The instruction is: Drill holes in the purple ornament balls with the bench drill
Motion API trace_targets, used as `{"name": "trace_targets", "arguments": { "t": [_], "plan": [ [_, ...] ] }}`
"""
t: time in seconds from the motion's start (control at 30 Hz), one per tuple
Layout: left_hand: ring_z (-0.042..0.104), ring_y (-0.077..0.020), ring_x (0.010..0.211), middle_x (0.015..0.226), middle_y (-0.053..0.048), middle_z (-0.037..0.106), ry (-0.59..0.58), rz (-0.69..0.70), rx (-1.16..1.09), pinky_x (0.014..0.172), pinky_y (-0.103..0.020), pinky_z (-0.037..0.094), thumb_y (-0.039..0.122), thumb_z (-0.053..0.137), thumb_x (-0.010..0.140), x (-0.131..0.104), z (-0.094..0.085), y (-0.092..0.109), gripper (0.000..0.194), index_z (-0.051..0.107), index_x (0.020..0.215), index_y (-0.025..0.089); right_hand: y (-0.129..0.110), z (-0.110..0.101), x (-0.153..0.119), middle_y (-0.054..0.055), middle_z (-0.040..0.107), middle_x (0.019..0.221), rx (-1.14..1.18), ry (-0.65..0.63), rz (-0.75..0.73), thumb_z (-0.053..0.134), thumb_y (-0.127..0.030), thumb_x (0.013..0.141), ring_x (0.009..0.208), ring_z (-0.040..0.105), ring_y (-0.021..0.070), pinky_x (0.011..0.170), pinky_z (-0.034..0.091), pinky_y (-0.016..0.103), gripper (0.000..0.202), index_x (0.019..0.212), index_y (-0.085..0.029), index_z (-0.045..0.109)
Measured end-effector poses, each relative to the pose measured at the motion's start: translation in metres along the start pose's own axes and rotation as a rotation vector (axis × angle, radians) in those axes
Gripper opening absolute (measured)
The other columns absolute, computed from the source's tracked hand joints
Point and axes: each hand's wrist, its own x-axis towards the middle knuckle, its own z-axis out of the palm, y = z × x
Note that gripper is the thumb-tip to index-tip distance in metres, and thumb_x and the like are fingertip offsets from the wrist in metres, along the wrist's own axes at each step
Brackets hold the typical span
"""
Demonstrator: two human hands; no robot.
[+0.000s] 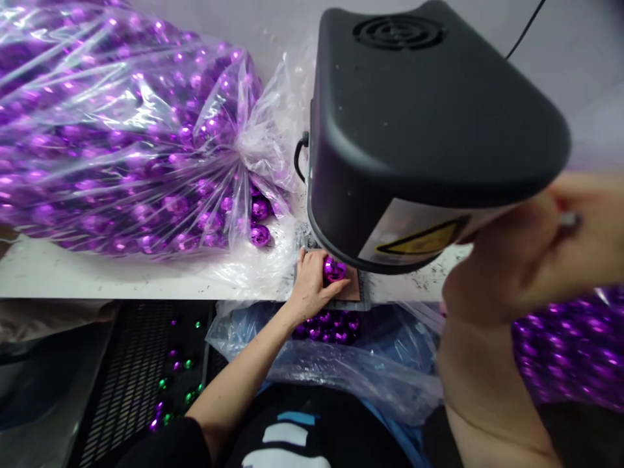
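Note:
My left hand [312,279] has its thumb and index finger closed around a shiny purple faceted ball [335,268]. The ball rests over a small brown plate [351,286] on a grey base, close to the front edge of the white table. Above it looms a black machine housing [429,110] with a yellow warning label and a round vent. At the housing's right side, my right hand [507,260] is raised and curled, blurred. A small metallic piece [569,221] shows beside it. What its fingers hold is hidden.
A tied clear bag [121,143] full of purple balls lies at left; loose balls [260,235] sit by its neck. An opened plastic bag [351,364] with purple balls hangs below the table edge. More purple balls [575,344] are at right. Green and purple balls lie on a black crate [131,364].

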Motion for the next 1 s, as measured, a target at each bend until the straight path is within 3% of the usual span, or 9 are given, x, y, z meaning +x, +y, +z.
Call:
{"name": "trace_targets", "arguments": {
  "t": [0.17,0.3,0.43,0.53,0.63,0.7,0.83,0.9,1.0],
  "plan": [
    [0.055,-0.0273,0.115,0.119,-0.011,0.061,0.044,0.077,-0.069,0.105,-0.047,0.040,0.045,0.064,0.089,-0.016,-0.015,0.009,0.048,0.049,0.126,0.019,0.013,0.030,0.040,-0.002,0.030,0.062,0.090,-0.018,0.040,0.039,-0.054,0.095,0.061,0.028,-0.0019,0.062,0.021,0.018,0.051,0.074,-0.008,0.048],
    [0.056,-0.0275,0.111,0.121,-0.012,0.060,-0.138,0.205,0.057,0.097,-0.044,0.045,0.037,0.067,0.087,-0.060,-0.014,0.019,0.054,0.045,0.133,0.021,0.023,0.034,0.036,-0.002,0.031,0.063,0.141,-0.013,-0.034,0.037,-0.056,0.094,0.062,0.029,-0.0014,0.061,0.020,0.021,0.052,0.077,-0.009,0.050],
    [0.052,-0.0309,0.121,0.132,-0.014,0.056,-0.232,0.328,0.232,0.109,-0.051,0.037,0.043,0.071,0.084,-0.084,-0.006,0.024,0.071,0.039,0.143,0.019,0.017,0.032,0.035,-0.002,0.031,0.064,0.188,-0.013,0.146,0.042,-0.056,0.090,0.062,0.029,-0.0032,0.064,0.020,0.025,0.049,0.074,-0.011,0.049],
    [0.054,-0.0289,0.118,0.128,-0.014,0.059,-0.138,0.338,0.169,0.103,-0.046,0.044,0.061,0.065,0.082,-0.068,-0.026,0.016,0.078,0.041,0.141,0.017,0.012,0.031,0.036,-0.003,0.032,0.061,0.203,-0.029,0.223,0.042,-0.055,0.089,0.059,0.030,-0.0040,0.065,0.020,0.026,0.046,0.074,-0.012,0.050],
    [0.057,-0.0263,0.110,0.116,-0.012,0.062,0.109,0.222,0.298,0.093,-0.043,0.048,0.036,0.052,0.097,-0.031,-0.065,-0.008,0.034,0.055,0.126,0.019,0.013,0.032,0.036,-0.004,0.033,0.058,0.191,-0.042,0.203,0.043,-0.054,0.090,0.056,0.032,-0.0041,0.062,0.020,0.025,0.045,0.075,-0.012,0.051],
    [0.054,-0.0303,0.114,0.123,-0.015,0.059,0.226,0.036,0.514,0.095,-0.048,0.046,0.020,0.050,0.095,-0.002,-0.088,-0.031,0.031,0.057,0.125,0.018,0.016,0.033,0.036,-0.004,0.033,0.057,0.182,-0.048,0.181,0.043,-0.055,0.090,0.055,0.031,-0.0040,0.059,0.019,0.023,0.048,0.075,-0.011,0.052],
    [0.054,-0.0363,0.113,0.116,-0.018,0.060,0.052,-0.149,0.764,0.094,-0.053,0.044,0.011,0.059,0.084,0.037,-0.116,-0.063,0.032,0.062,0.116,0.015,0.018,0.034,0.038,-0.003,0.031,0.057,0.160,-0.020,0.167,0.045,-0.054,0.091,0.056,0.030,-0.0031,0.057,0.017,0.021,0.048,0.074,-0.009,0.051],
    [0.056,-0.0347,0.111,0.114,-0.016,0.060,0.039,-0.176,0.659,0.094,-0.050,0.046,0.015,0.067,0.080,0.043,-0.124,-0.064,0.036,0.061,0.115,0.016,0.017,0.035,0.038,-0.003,0.029,0.057,0.186,0.004,0.135,0.048,-0.054,0.090,0.058,0.029,-0.0023,0.057,0.018,0.020,0.049,0.072,-0.008,0.050],
    [0.063,-0.0261,0.098,0.115,-0.012,0.061,0.163,-0.224,0.128,0.083,-0.042,0.053,0.033,0.069,0.082,0.033,-0.135,-0.046,0.048,0.052,0.125,0.020,0.014,0.034,0.038,-0.002,0.028,0.060,0.222,-0.008,0.131,0.049,-0.055,0.090,0.061,0.029,-0.0018,0.059,0.021,0.019,0.050,0.072,-0.008,0.050]
  ]
}}
